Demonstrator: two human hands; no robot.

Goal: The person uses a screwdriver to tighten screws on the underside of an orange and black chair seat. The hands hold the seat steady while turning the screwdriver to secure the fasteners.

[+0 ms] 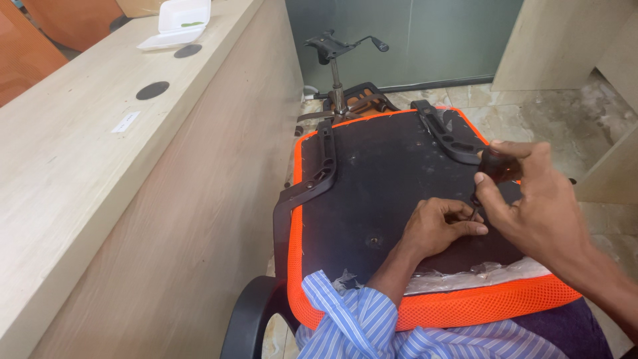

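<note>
Marble office floor, upturned orange mesh chair seat mid-frame: left hand pinches a small screw, right hand grips a black-handled screwdriver. Fastening stage, I'd say; next needs tip alignment.

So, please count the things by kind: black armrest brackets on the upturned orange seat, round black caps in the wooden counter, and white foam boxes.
Black armrest brackets: 2
Round black caps: 2
White foam boxes: 1
Total: 5
</note>
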